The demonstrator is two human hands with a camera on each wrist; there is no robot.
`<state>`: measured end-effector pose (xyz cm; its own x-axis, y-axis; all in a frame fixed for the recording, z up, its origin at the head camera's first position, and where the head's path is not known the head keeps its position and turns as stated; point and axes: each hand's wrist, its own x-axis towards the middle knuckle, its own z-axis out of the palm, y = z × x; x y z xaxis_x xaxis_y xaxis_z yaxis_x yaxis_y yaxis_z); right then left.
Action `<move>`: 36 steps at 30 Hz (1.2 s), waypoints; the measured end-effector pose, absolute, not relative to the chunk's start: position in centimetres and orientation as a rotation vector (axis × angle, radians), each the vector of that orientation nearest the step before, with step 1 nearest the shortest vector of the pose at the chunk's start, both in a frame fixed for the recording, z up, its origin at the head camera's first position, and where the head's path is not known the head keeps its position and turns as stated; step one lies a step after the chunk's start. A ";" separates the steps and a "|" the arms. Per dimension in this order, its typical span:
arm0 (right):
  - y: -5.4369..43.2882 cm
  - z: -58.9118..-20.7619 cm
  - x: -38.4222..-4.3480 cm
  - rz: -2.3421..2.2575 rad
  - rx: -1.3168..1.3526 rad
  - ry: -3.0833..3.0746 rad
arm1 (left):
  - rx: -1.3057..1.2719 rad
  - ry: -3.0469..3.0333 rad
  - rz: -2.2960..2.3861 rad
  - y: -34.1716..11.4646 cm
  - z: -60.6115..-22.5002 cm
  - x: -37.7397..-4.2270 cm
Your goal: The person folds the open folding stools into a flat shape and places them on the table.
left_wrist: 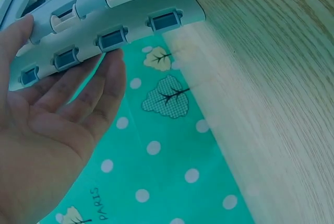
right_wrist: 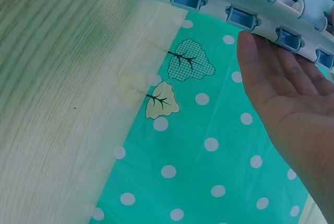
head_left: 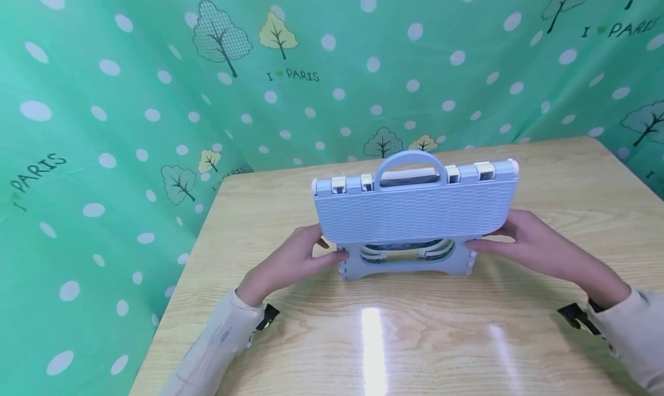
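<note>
A light blue plastic folding stool [head_left: 410, 214] stands on the table, partly folded. Its woven-textured top panel slants toward me, and an arched handle [head_left: 445, 171] rises from the upper edge. At its left end my left hand [head_left: 298, 257] holds the side, thumb on the front leg panel [head_left: 353, 263] and fingers behind. My right hand [head_left: 534, 243] grips the opposite end likewise, its fingers partly hidden by the top panel. Both wrist views show hinge slots along the stool's side, with fingers of the left hand [left_wrist: 57, 125] and right hand [right_wrist: 292, 85] against it.
The wooden table [head_left: 415, 332] has light reflections near its front. Behind it and to the left hangs a green curtain [head_left: 129, 125] with white dots and printed trees. A dark strap piece [head_left: 267, 317] shows at the left cuff, another [head_left: 578, 318] at the right.
</note>
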<state>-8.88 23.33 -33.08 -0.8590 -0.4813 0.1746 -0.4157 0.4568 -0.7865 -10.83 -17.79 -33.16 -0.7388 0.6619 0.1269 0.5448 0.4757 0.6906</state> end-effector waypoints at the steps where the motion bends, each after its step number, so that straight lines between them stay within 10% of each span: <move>1: 23.3 -33.1 -8.9 -1.374 -0.792 2.632 | 1.057 2.559 1.109 -17.8 -33.2 -10.8; 36: 23.3 -33.3 -9.0 -1.312 -0.821 2.710 | 1.111 2.619 1.085 -17.7 -33.6 -10.9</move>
